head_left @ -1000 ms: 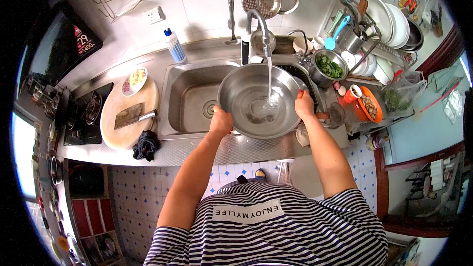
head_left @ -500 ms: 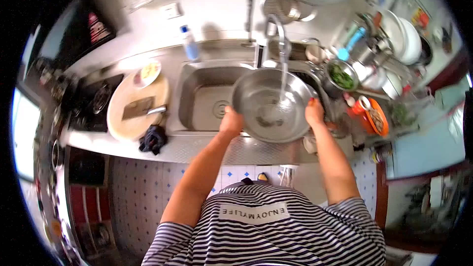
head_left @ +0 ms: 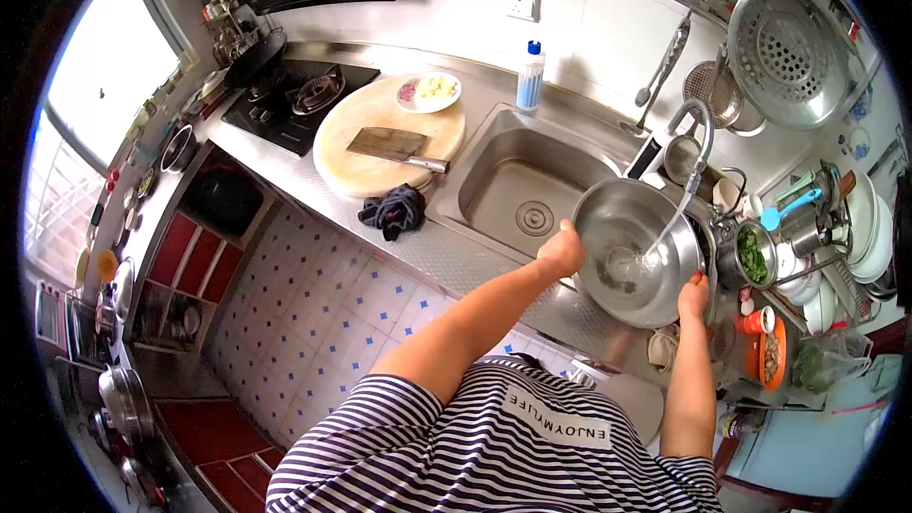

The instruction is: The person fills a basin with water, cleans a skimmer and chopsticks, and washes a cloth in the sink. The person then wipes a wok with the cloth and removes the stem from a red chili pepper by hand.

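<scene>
A large steel basin (head_left: 608, 228) sits over the right part of the sink, with water in its bottom. From the curved faucet (head_left: 704, 133) a stream runs down into it. My left hand (head_left: 562, 249) is closed on the basin's left rim. On the opposite side, my right hand (head_left: 694, 294) grips the rim near its front right. The undersides of both hands' grips are hidden behind the rim. Left of the basin lies the bare sink bowl (head_left: 494, 195) with its drain showing.
A round cutting board (head_left: 347, 147) bears a cleaver (head_left: 388, 143) and a plate of cut food (head_left: 429, 106). A dark cloth (head_left: 393, 212) lies beside it. Right of the basin stand a pot of greens (head_left: 751, 255), an orange basket (head_left: 777, 342) and a crowded dish rack.
The view has turned left, so the counter and stove show more. Both hands still hold the basin under the running water, and its place over the sink looks much the same.
</scene>
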Available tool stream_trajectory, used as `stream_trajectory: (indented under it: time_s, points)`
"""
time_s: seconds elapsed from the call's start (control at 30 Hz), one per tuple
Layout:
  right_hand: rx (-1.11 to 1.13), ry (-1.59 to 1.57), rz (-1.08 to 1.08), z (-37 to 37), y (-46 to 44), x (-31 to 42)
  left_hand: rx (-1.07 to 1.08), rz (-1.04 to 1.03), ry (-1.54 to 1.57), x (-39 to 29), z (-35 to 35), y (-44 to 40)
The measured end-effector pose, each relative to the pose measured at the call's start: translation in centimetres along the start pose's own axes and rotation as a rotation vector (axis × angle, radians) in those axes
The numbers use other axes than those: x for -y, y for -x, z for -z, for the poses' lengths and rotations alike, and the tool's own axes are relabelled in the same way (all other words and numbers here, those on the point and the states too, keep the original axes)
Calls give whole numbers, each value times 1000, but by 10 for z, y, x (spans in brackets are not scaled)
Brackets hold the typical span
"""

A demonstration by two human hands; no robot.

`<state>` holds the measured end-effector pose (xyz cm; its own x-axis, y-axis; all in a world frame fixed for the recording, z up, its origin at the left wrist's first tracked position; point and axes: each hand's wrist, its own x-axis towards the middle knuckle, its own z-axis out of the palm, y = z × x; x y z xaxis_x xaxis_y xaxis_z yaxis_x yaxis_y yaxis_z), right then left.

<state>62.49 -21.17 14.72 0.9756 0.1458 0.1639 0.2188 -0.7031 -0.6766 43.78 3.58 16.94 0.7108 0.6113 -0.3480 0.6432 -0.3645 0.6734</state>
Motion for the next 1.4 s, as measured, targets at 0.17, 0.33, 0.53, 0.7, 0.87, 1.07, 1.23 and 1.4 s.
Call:
stream_trajectory:
  time_s: [0.17,0.33,0.53,0.7,0.87,1.07,1.23,1.4]
  points:
    - [-44,42,35,3,2,4,-21,-19,26,-9,12,13]
    - [-69,50,75,-5,-6,-13,-3,-5,36,-14,20,20]
    - [-24,113,-31,6,2,8,43,-96,-114,3,-1,-4]
    - [-33,93,-30,2,-1,2,9,-13,89,-11,19,17]
    - [-14,104,-35,3,-1,1,-8,1,37,-13,18,18]
    - [-15,112,-13,5,0,4,-8,-3,46,-14,20,20]
    - [-18,32,8,-3,-6,-7,-3,-13,36,-13,19,19]
    - [-18,15,-3,-3,-5,-7,4,11,70,-14,22,20]
